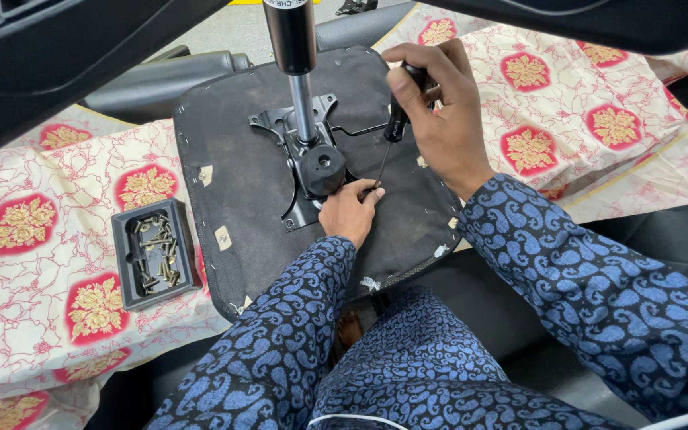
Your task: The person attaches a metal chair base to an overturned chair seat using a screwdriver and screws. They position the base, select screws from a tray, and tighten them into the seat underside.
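A cream cloth patterned with red and gold medallions covers the floor, soft and rumpled. On it, tilted toward the person's lap, lies an upturned chair seat base: a broad, rounded black panel with a matte fabric underside, stapled edges and a few bits of pale tape, looking stiff and fairly heavy, best steadied by its rim or by the metal plate. At its centre a black steel mounting plate carries a gas lift cylinder, smooth, part black and part chrome, standing upright, with a round black knob below it. The right hand is closed round the black handle of a screwdriver, thin shaft angled down to the plate's near edge. The left hand rests there, fingertips pinched at the tip; whether they hold a screw is hidden. Off the seat's left edge, a small black plastic tray holds loose brass-coloured screws, small and easily scattered.
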